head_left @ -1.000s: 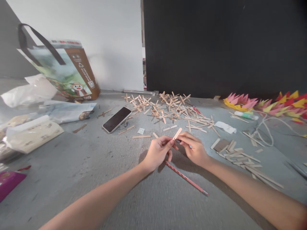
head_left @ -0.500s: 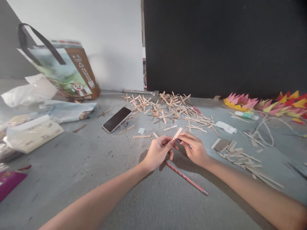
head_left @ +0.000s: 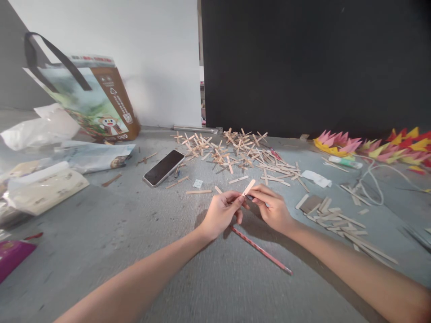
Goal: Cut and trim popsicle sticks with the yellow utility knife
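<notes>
Between the thumb and fingers of my left hand is a wooden craft stick, tilted up to the right, with a small dark mark near its lower end. My right hand is closed beside it, pinching a small dark object against the stick; its kind is too small to tell. The two hands nearly meet, a little above the table. Below them lies a red patterned pencil, slanting down to the right, its upper end close to my left hand's fingers.
Beyond my hands is a heap of crossed craft sticks; loose sticks lie at right. A phone and plastic packets are at left, before a carrier bag. Paper crowns, a glue tube and a white cable are far right.
Both hands keep almost the same place and grip. The dark mark on the craft stick shows slightly more clearly beside the small dark object.
</notes>
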Available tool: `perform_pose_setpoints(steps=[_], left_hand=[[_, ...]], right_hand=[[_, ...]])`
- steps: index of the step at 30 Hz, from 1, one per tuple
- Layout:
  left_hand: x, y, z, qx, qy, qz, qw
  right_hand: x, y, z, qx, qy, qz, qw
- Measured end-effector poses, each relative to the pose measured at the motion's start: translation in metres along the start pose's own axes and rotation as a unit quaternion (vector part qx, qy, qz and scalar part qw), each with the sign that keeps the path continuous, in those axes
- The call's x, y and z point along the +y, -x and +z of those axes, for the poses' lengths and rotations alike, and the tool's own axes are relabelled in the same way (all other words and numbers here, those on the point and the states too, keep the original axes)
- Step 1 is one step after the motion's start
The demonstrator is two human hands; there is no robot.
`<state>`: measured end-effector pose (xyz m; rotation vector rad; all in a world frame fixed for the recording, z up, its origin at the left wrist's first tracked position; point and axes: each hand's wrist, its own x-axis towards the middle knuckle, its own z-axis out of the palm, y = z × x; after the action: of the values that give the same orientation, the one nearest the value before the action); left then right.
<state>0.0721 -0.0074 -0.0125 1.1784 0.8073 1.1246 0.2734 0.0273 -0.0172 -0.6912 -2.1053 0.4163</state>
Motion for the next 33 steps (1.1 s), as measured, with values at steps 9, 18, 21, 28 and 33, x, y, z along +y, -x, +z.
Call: perform_pose_setpoints(steps=[9,18,21,28,33], left_hand=[[0.0007,0.0006,-0.0006,0.005,-0.008,0.008,1.000],[0.0001,0.0002,-0.0037,0.002,-0.030,-0.003,1.000],[-0.0013,0.0002,-0.0040,0.004,-0.038,0.000,0.999],[-0.0049,0.0010,-0.0036,-0.007,-0.080,-0.003,0.997],[-0.0037,0.0015,-0.0026,0.009,-0.069,0.005,0.998]], right_hand=[[-0.0012,-0.0005,-0.0001,0.000,-0.004,0.004,1.000],[0.0008,-0.0011,-0.0006,-0.002,-0.013,0.003,1.000],[0.0013,-0.0013,-0.0007,0.003,-0.011,0.002,1.000],[-0.0003,-0.0025,0.0013,0.011,-0.005,-0.030,0.999],[0.0027,-0.0024,-0.0002,0.002,-0.005,-0.021,1.000]])
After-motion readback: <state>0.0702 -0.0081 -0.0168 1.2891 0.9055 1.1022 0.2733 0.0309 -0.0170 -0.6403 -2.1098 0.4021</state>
